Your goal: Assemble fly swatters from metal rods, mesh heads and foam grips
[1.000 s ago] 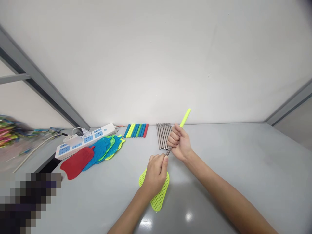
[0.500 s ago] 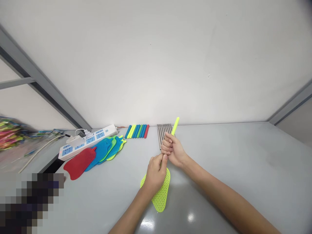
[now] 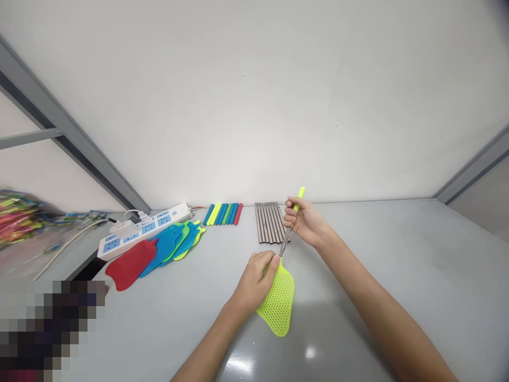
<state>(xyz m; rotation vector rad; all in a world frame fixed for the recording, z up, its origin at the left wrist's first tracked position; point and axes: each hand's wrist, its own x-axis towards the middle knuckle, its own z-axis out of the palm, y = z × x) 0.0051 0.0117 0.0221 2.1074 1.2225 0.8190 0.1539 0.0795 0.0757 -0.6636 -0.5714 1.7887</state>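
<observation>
Rod (image 3: 285, 244) of bright steel runs between a lime-yellow grip (image 3: 301, 193) and a perforated fly-swatter head (image 3: 278, 307) of the same color, all three held aslant over a grey surface (image 3: 377, 276). The right hand (image 3: 305, 222) curls its fingers around the lower part of the grip, while the left hand (image 3: 256, 280) pinches the head near its neck, thumb uppermost, where the rod comes in. One swatter looks all but assembled, its three parts in line, though how firmly the rod sits in the neck cannot be told under the thumb. Further parts lie unjoined: a row of steel rods (image 3: 267, 224) just behind the hands, a row of colored grips (image 3: 226, 214) to its left along the wall (image 3: 254, 116), and, farther left, an overlapping fan of swatter heads (image 3: 130, 265) in red, blue, green and yellow, beside a white power strip (image 3: 170, 213) with plugs (image 3: 124, 229) in it
</observation>
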